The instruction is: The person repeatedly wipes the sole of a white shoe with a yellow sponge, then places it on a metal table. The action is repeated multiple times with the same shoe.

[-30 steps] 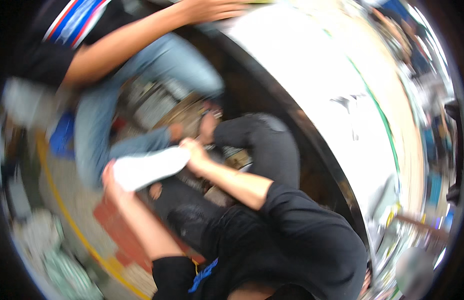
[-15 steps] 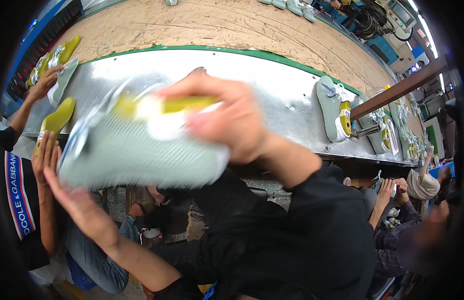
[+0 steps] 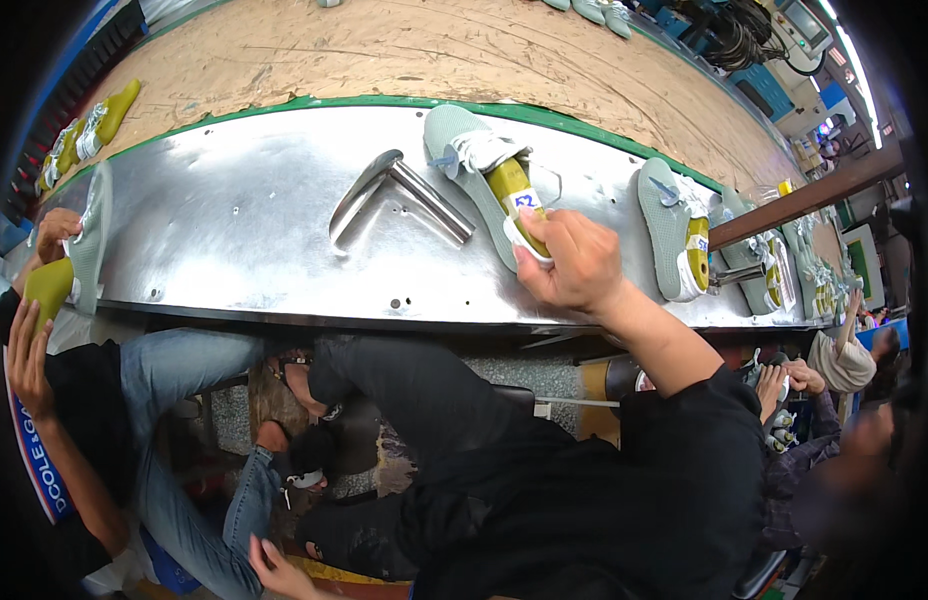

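Observation:
My right hand (image 3: 576,255) is closed on the heel end of a pale grey-green knit shoe (image 3: 454,130), its thumb against the olive-yellow shoe last (image 3: 512,190) inside. White laces cross the last, and the shoe's toe points toward the far edge of the metal bench. Low in the picture, my left hand (image 3: 274,572) holds nothing, with thumb and fingers apart; part of it is cut off by the lower edge. Between the two workers, a bent polished metal stand (image 3: 409,190) rises from the bench, left of the held shoe.
Another laced shoe (image 3: 664,230) lies on the bench to the right, before a brown bar (image 3: 804,200). At left, a co-worker's hands hold a shoe (image 3: 92,240) and a yellow last (image 3: 48,290). Beyond the green edge runs a worn tan belt (image 3: 344,50).
My right hand has carried the shoe from the left to the right side of the metal stand. My left hand has dropped away toward the lower edge. The co-worker's shoe and last have come together.

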`<act>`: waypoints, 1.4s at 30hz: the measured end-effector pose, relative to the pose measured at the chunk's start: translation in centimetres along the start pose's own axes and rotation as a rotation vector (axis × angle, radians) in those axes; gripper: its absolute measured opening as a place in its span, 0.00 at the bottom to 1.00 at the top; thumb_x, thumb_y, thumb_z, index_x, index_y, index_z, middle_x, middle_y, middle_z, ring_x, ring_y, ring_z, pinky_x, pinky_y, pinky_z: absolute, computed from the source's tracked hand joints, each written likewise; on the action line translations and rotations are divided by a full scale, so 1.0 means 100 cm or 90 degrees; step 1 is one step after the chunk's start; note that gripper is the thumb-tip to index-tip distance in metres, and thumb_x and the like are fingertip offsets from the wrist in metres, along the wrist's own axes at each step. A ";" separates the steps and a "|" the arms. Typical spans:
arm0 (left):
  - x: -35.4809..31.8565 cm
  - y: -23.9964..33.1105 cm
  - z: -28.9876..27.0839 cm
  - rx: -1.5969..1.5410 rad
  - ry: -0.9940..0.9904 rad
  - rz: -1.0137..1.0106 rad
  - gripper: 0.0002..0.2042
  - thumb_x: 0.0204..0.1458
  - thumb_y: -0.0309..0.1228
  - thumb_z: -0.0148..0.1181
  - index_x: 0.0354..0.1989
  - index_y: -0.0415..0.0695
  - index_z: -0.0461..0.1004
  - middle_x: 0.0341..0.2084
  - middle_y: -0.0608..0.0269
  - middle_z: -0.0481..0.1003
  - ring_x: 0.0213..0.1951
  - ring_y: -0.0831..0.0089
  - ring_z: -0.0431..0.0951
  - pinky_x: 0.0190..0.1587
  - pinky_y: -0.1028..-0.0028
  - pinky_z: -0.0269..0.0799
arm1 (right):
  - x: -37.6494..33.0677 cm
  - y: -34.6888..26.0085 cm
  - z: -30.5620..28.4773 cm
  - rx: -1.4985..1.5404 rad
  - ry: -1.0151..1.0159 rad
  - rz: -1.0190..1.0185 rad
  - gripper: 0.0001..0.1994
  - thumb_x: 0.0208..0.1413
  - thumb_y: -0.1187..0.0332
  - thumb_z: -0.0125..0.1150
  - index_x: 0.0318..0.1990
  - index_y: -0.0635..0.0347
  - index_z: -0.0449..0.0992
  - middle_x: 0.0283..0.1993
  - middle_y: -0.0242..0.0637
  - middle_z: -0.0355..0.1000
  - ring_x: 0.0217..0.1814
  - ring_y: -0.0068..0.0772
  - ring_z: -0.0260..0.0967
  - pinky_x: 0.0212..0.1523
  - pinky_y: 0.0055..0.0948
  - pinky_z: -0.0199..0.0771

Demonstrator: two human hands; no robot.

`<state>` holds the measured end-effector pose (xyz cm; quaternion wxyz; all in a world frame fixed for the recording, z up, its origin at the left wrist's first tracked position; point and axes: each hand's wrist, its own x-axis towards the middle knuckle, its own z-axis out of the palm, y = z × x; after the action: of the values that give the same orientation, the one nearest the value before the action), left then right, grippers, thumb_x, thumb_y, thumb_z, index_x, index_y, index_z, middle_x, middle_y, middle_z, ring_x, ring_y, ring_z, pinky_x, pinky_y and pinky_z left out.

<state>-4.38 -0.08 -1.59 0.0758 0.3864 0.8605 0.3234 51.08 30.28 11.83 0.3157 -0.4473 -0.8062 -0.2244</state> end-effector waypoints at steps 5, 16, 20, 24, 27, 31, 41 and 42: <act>-0.070 -0.062 -0.031 -0.019 0.162 -0.023 0.09 0.62 0.25 0.61 0.40 0.31 0.82 0.34 0.47 0.83 0.37 0.56 0.83 0.45 0.62 0.81 | 0.065 0.016 0.045 0.023 0.023 -0.027 0.14 0.45 0.60 0.68 0.39 0.54 0.80 0.27 0.36 0.73 0.24 0.38 0.73 0.22 0.37 0.73; -0.026 0.002 -0.004 0.014 0.091 -0.030 0.12 0.65 0.30 0.60 0.48 0.33 0.79 0.41 0.53 0.79 0.45 0.61 0.79 0.51 0.66 0.73 | 0.298 0.005 0.207 0.273 -0.101 0.047 0.16 0.64 0.50 0.55 0.45 0.45 0.84 0.34 0.36 0.82 0.39 0.46 0.80 0.42 0.43 0.79; -0.050 -0.001 0.025 -0.081 0.021 -0.192 0.10 0.63 0.27 0.60 0.45 0.31 0.79 0.38 0.53 0.78 0.36 0.64 0.80 0.40 0.68 0.77 | 0.194 -0.005 0.142 0.329 -0.134 0.007 0.13 0.64 0.55 0.59 0.40 0.51 0.85 0.28 0.39 0.80 0.29 0.45 0.79 0.33 0.40 0.76; -0.051 -0.009 0.026 -0.123 0.014 -0.149 0.10 0.63 0.27 0.60 0.45 0.31 0.79 0.37 0.53 0.77 0.35 0.66 0.81 0.36 0.69 0.78 | 0.116 0.016 0.079 0.315 -0.203 0.219 0.09 0.62 0.62 0.65 0.40 0.56 0.85 0.27 0.40 0.80 0.26 0.37 0.77 0.30 0.31 0.75; -0.043 -0.010 0.028 -0.052 0.057 -0.017 0.11 0.62 0.28 0.62 0.45 0.32 0.80 0.37 0.52 0.78 0.38 0.60 0.81 0.39 0.66 0.77 | 0.073 0.016 0.043 0.363 -0.190 0.331 0.09 0.61 0.63 0.65 0.39 0.58 0.85 0.28 0.41 0.80 0.27 0.33 0.78 0.31 0.31 0.76; -0.028 -0.014 0.057 0.043 0.063 0.013 0.10 0.59 0.31 0.63 0.44 0.38 0.81 0.39 0.51 0.80 0.45 0.49 0.78 0.52 0.59 0.72 | 0.039 0.008 0.039 0.331 -0.159 0.313 0.07 0.59 0.65 0.65 0.38 0.57 0.84 0.29 0.40 0.80 0.27 0.35 0.78 0.31 0.32 0.76; -0.020 -0.025 0.101 0.300 -0.167 -0.235 0.16 0.56 0.39 0.68 0.51 0.46 0.82 0.51 0.56 0.79 0.56 0.51 0.77 0.57 0.53 0.71 | 0.093 0.022 0.075 0.106 -0.193 -0.215 0.30 0.55 0.72 0.63 0.59 0.15 0.75 0.66 0.32 0.66 0.54 0.35 0.73 0.51 0.32 0.79; -0.021 -0.025 0.099 0.309 -0.164 -0.218 0.16 0.57 0.39 0.68 0.50 0.46 0.82 0.50 0.55 0.79 0.55 0.52 0.78 0.56 0.53 0.72 | 0.109 0.026 0.082 0.037 -0.201 -0.292 0.31 0.55 0.72 0.63 0.60 0.11 0.74 0.68 0.30 0.65 0.57 0.36 0.72 0.54 0.32 0.78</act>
<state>-0.66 2.12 -11.07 0.1428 0.2806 0.9483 0.0399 46.41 43.15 13.99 0.1404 -0.2734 -0.9316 -0.1941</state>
